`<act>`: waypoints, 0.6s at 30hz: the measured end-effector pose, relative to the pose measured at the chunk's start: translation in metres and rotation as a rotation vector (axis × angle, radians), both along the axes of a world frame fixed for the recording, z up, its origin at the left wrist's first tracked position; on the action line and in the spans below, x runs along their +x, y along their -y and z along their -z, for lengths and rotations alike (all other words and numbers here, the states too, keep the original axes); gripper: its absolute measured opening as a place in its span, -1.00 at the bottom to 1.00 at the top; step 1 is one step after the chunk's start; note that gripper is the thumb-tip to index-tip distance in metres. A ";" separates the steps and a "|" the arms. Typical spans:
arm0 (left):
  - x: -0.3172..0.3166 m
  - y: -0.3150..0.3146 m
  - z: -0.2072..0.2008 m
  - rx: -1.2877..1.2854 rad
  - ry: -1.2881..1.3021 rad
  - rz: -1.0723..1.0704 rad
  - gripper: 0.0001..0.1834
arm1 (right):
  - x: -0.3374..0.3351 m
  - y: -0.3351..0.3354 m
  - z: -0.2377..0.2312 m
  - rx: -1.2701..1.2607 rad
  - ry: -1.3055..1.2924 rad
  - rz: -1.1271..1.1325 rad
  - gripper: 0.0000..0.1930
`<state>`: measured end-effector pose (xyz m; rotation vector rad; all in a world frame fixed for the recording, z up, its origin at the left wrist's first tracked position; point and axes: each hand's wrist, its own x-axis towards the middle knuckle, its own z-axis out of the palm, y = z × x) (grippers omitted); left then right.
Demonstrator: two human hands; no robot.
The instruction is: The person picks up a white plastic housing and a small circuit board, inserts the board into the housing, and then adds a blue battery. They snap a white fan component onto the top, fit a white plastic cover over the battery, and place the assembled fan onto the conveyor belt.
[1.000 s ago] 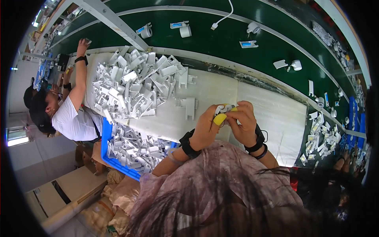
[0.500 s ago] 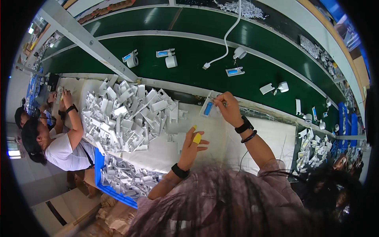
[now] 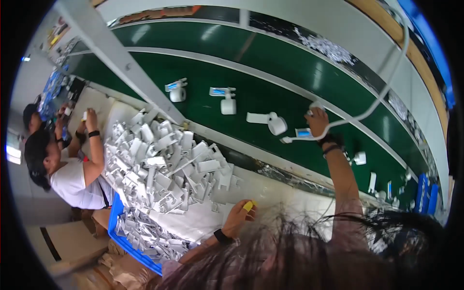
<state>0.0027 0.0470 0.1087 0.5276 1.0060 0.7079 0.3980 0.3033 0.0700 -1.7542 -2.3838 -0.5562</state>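
Note:
My right hand (image 3: 317, 122) reaches far over the green conveyor belt, its fingers closed at a white round lamp-like part (image 3: 316, 106). Below its wrist side lies a small white bracket with a blue strip (image 3: 303, 133), partly covered by a cable end. Just left on the belt is a white cylinder with a flat white arm (image 3: 277, 124). My left hand (image 3: 239, 216) hovers over the cream work surface, fingers loosely bent and apart, with yellow covering on a fingertip. Nothing shows in it. A large heap of white plastic brackets (image 3: 166, 162) lies to its left.
A white cable (image 3: 372, 111) hangs across the right side, its plug by my right wrist. More cylinder-and-bracket parts (image 3: 228, 106) sit along the belt. A blue bin (image 3: 115, 217) holds more brackets. A slanted metal post (image 3: 121, 60) and another person (image 3: 72, 174) are at left.
My right hand has left the work surface and stretched over the belt. The blue-strip bracket it held is gone from the table edge. A cylinder with flat arm now lies on the belt.

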 end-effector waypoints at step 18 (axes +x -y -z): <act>0.022 0.003 0.011 0.830 -0.274 0.225 -0.56 | -0.069 0.181 -0.065 -0.607 -1.278 0.090 -0.83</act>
